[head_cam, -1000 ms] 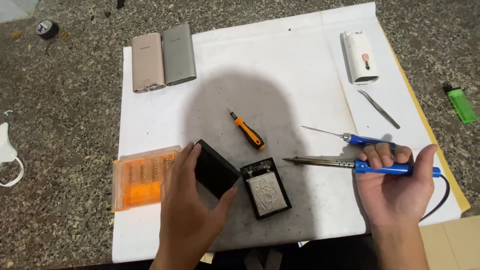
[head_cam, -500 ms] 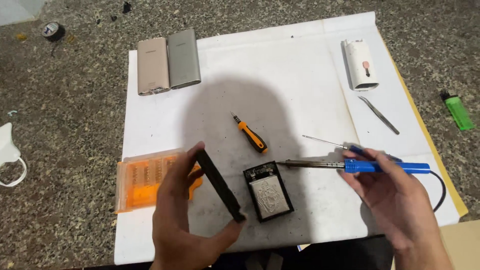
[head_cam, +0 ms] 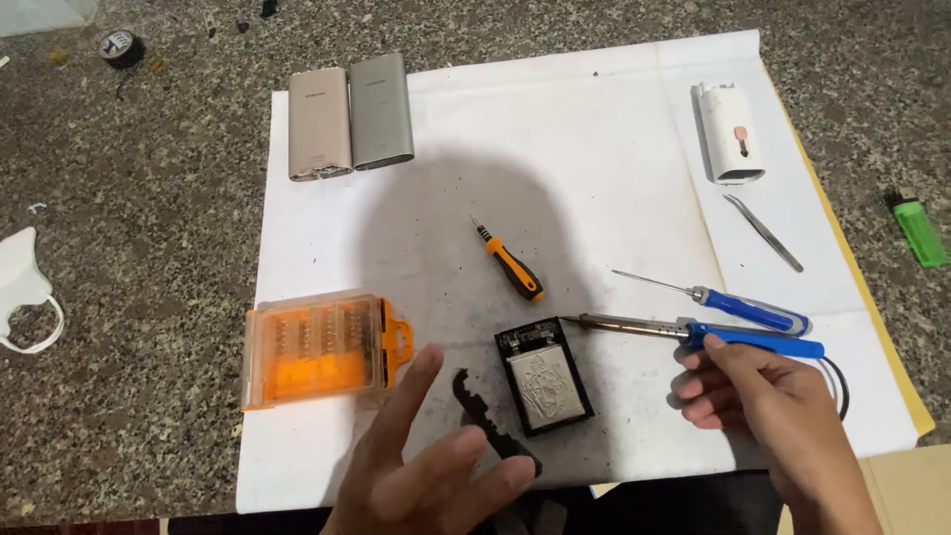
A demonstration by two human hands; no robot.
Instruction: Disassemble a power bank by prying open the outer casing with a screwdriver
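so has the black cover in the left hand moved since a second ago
Yes. The black cover was flat beside the open case; now it is tilted on edge in the left hand.

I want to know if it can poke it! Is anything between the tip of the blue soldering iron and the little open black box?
Nothing visible. The right hand holds the soldering iron, and its tip lies right by the open black box's top right corner, with only bare white paper there.

left hand [head_cam: 431, 481] hides black cover [head_cam: 492, 421] partly, wrist cut off
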